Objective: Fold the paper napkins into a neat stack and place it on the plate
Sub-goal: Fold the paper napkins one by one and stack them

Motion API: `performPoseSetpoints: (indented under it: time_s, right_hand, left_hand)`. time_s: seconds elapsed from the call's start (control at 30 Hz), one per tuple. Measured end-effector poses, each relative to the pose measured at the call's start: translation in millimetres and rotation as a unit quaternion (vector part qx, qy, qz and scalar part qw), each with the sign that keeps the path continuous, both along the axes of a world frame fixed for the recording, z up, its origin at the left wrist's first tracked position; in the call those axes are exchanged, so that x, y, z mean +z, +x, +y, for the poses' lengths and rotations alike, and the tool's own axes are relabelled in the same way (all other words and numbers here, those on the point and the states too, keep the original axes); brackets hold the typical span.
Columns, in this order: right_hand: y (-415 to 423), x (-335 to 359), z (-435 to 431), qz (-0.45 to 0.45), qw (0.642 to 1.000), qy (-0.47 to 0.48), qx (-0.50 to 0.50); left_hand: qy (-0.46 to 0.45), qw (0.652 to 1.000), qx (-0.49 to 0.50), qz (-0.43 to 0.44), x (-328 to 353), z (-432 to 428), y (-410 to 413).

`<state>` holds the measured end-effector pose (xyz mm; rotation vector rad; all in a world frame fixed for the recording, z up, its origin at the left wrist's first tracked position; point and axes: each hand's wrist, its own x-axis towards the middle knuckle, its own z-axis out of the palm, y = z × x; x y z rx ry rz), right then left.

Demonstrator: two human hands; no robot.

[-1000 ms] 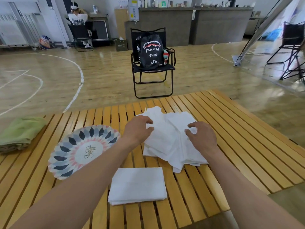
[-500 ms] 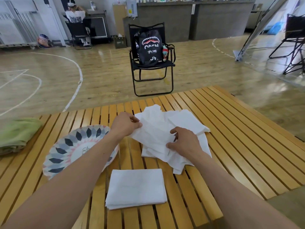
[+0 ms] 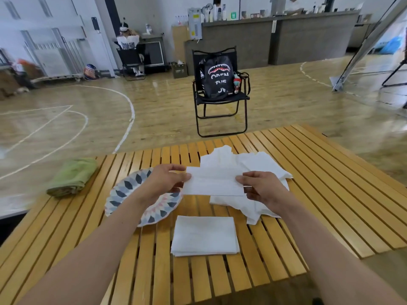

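Left hand (image 3: 164, 180) and right hand (image 3: 262, 188) each pinch an end of one napkin (image 3: 212, 183), stretched between fingers; loose pile (image 3: 240, 166) just beyond, folded stack (image 3: 204, 235) nearer

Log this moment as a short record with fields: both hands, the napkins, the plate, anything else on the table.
held napkin: folded strip, over the loose pile
left hand: pinches its left end
right hand: pinches its right end
folded stack: on the table, beside the plate, not on it
plate: patterned, no napkins seen on it
green cloth: left of plate
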<state>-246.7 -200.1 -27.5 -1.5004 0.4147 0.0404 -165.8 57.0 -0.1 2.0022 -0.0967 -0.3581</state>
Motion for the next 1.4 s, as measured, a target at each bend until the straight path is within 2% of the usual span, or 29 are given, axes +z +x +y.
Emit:
performPoseSetpoints:
  time_s: [0.1,0.2,0.27,0.53,0.73,0.83,0.9,0.97,1.07,1.17,1.27,1.4]
  right_hand:
    - [-12,5,9,0.057,0.994,-0.061,0.065]
    - [-21,2,18,0.124,0.965,-0.168,0.158]
    - [-23,-4,22,0.142,0.946,-0.226,0.184]
    - [-18,-26,37,0.175,0.886,-0.384,0.19]
    - [-15,-27,36,0.183,0.878,-0.404,0.182]
    - [-12,-25,34,0.179,0.86,-0.442,0.18]
    - [-7,-23,29,0.146,0.878,-0.433,0.143]
    - [0,-20,17,0.081,0.894,-0.439,0.038]
    - [9,-26,-11,0.014,0.847,-0.523,-0.099]
    - [17,-46,-35,0.003,0.809,-0.578,-0.104]
    - [25,-57,-47,0.011,0.806,-0.584,-0.093]
    - [35,-61,-51,0.011,0.803,-0.586,-0.111]
  left_hand:
    - [0.066,0.997,-0.007,-0.028,-10,14,-14]
    - [0.144,0.989,-0.017,-0.029,-22,23,-29]
    - [0.175,0.984,-0.022,-0.029,-31,26,-37]
    - [0.249,0.962,-0.018,-0.105,-50,22,-52]
    - [0.345,0.928,-0.041,-0.131,-52,14,-53]
    - [0.364,0.919,-0.047,-0.145,-53,12,-50]
    - [0.357,0.919,-0.051,-0.157,-50,7,-46]
    - [0.315,0.933,-0.054,-0.168,-47,-2,-39]
    - [0.252,0.946,-0.058,-0.196,-42,-24,-25]
    - [0.212,0.949,-0.068,-0.222,-42,-51,-8]
    - [0.187,0.949,-0.086,-0.241,-44,-74,12]
    - [0.15,0.958,-0.116,-0.214,-47,-97,35]
